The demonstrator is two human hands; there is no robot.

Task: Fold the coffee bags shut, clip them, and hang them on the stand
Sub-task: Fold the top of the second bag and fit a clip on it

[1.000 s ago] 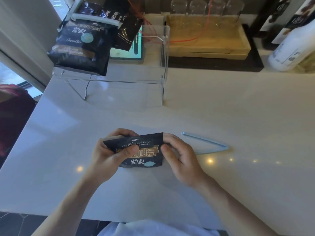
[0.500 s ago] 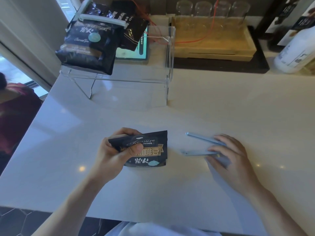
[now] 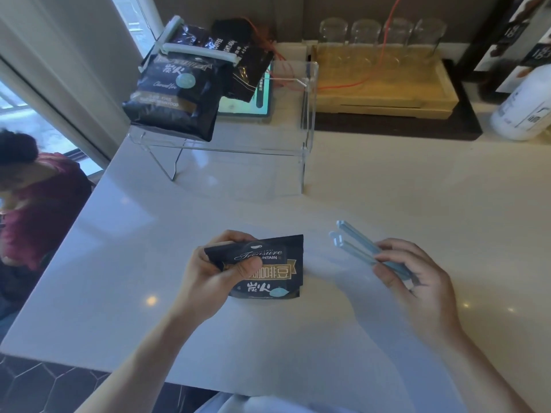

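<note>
Hands, two, bare, listed left to right. Left hand: closed on the folded top edge of a small dark coffee bag, thumb over the front, fingers behind; bag stands on the pale surface with its bottom edge down and its fold line running left–right. Right hand: fingers curled round the hinge end of a pale blue clip, lifted off the surface; its two arms stand slightly apart at the open end.

Key relation: clip lies just right of the bag, apart from it, open end pointing far-left, long axis slanted to the fold. Judgement: the clip must turn to lie along the fold, then slide on from the right; the right hand is the nearer.

Count: one bag in hand; two clipped bags hanging on the clear stand, far left; one blue clip, loose; one person at the left edge.
</note>
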